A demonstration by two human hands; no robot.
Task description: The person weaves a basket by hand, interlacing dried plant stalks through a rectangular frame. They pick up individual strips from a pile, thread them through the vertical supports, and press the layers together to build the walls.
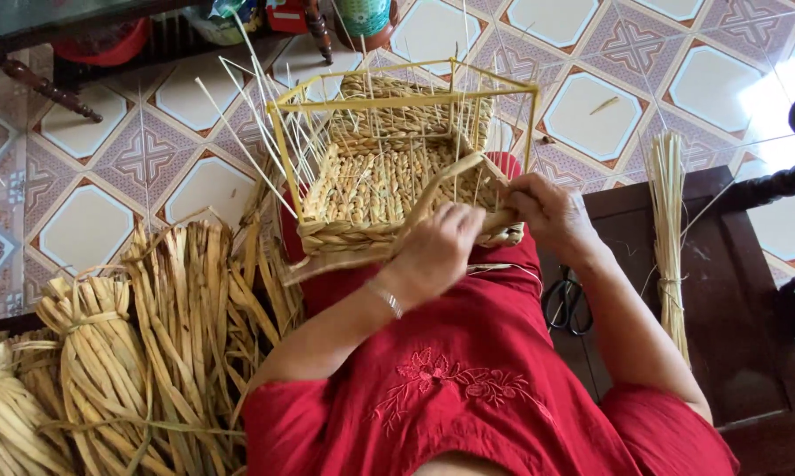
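**Patterned tile floor, basket weaving on lap**

Tiled floor (89,225) behind; half-woven straw basket (375,181) on a yellow wire frame (397,97) rests on the red-clad lap. Left hand (434,251) fingers curl shut on a flat straw strand (433,198) at the near rim; right hand (552,211) fingers pinch the braided rim (353,236). Step looks like weaving the lower wall; next likely needs threading the strand between thin upright stakes (248,132), which crowd the path. Dried straw bundles (107,370) lie left, scissors (568,304) and a thin reed bundle (668,220) on the dark table (732,353) right.
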